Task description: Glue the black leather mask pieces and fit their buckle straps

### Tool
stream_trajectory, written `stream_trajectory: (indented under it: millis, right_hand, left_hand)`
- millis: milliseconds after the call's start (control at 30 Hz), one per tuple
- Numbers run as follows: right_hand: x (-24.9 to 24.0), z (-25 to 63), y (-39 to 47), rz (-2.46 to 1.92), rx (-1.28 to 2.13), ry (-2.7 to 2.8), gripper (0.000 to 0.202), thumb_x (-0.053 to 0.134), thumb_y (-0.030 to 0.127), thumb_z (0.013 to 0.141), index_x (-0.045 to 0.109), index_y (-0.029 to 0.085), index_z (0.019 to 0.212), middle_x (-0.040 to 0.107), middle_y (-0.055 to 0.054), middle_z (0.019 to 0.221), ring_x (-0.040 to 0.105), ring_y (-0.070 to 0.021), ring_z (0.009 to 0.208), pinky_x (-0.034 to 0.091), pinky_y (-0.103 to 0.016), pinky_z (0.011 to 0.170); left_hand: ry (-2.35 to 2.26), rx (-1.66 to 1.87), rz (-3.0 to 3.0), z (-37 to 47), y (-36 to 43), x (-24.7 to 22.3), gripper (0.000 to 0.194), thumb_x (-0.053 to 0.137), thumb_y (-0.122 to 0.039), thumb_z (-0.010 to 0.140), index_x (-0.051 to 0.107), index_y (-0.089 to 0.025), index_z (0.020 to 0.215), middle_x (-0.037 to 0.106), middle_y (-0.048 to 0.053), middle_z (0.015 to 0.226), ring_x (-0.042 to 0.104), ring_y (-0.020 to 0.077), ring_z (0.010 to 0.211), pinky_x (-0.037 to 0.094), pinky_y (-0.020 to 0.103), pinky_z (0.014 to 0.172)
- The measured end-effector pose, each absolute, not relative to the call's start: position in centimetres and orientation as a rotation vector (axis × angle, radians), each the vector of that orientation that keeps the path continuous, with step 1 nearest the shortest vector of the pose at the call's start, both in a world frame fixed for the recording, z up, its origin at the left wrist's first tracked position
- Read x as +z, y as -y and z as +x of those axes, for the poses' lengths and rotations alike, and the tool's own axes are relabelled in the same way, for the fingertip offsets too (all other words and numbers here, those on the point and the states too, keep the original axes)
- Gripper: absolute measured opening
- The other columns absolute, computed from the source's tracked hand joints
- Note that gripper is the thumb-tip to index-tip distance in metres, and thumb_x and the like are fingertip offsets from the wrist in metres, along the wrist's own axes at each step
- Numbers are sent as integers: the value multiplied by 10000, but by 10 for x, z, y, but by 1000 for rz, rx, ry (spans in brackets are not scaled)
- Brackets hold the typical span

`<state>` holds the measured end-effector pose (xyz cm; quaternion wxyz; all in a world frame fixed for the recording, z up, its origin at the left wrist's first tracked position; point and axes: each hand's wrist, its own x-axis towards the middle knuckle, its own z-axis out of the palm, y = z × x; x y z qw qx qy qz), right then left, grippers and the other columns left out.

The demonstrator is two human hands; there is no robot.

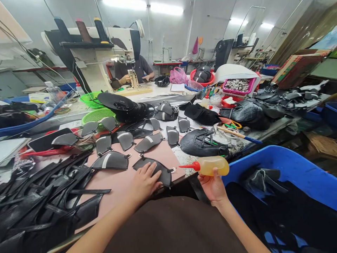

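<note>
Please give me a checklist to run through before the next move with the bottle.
1. Bottle secure in the right hand: ok, the fingers and thumb hold its body.
2. Dark piece steadied: ok, the left hand rests on it with fingers spread.
3. Red nozzle pointing toward the piece: ok, its tip is just off the right end, apparently not touching.
4. Nozzle opening unblocked: cannot tell, too small to see.
5. Liquid in the bottle: ok, a yellowish content shows through; the exact level is unclear.
6. Pink board free of clutter: not ok, black straps lie over its left part.
</note>
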<state>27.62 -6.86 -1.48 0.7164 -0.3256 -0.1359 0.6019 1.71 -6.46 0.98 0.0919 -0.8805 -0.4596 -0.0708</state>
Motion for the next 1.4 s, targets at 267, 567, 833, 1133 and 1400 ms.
stream_trajectory:
  millis: [267, 567, 833, 1133, 1400]
  right_hand:
    - [-14, 274, 49, -923, 1072, 680, 473, 858, 147, 412, 662, 204, 839, 699, 13, 761, 644, -135, 700, 564, -225, 651]
    - [-21, 268, 30, -1013, 1063, 838, 439, 842, 123, 435, 637, 193, 818, 684, 5, 772, 644, -159, 708, 563, -299, 711]
    - [-23, 270, 25, -1098, 1013, 915, 438, 839, 293, 447, 609, 197, 808, 688, -5, 765, 649, -187, 694, 571, -326, 669]
    - [-30, 269, 17, -1133, 1009, 1022, 508, 826, 302, 490, 585, 200, 925, 690, -37, 892, 660, -235, 829, 555, -383, 764]
    - [-30, 272, 18, -1142, 955, 1018, 507, 825, 369, 494, 582, 196, 904, 689, -51, 871, 661, -238, 796, 555, -401, 765]
  left_hand:
    - [1445, -374, -2626, 14, 56, -2, 308, 554, -265, 833, 631, -182, 1119, 533, 170, 1276, 475, 331, 1196, 447, 446, 943]
    - [1457, -439, -2644, 11, 56, -6, 285, 509, -266, 855, 633, -199, 1102, 503, 171, 1307, 438, 327, 1231, 444, 455, 933]
    - [1413, -497, -2622, 10, 54, -12, 324, 513, -258, 835, 591, -155, 1132, 527, 180, 1278, 463, 340, 1202, 458, 458, 907]
    - [1435, -478, -2656, 11, 54, -10, 299, 502, -260, 839, 596, -160, 1105, 511, 175, 1295, 447, 337, 1215, 448, 450, 914]
    - [1463, -479, -2660, 11, 55, -11, 307, 500, -272, 844, 596, -151, 1110, 508, 178, 1300, 457, 338, 1205, 441, 458, 921]
